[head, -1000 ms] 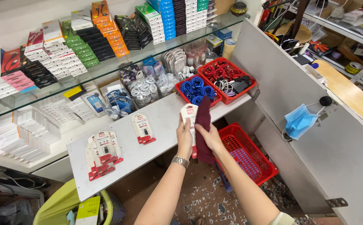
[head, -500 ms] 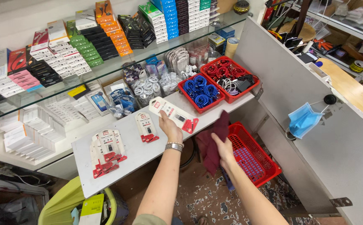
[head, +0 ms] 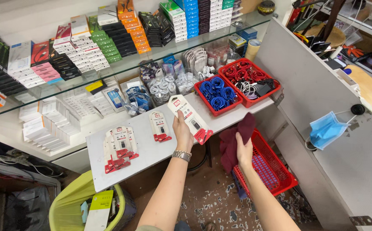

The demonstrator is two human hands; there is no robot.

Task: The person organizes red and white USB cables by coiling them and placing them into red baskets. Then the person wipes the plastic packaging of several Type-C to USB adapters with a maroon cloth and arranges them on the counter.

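Two hands work above the grey shelf: the left hand pinches one white carded packet, the right hand grips a maroon cloth. One packet lies alone beside a stack, perhaps five.

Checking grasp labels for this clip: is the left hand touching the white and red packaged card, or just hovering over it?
Touching. The head view shows the left hand gripping the white and red packaged card, its fingers wrapped around the card's edge and lifting it above the grey shelf.
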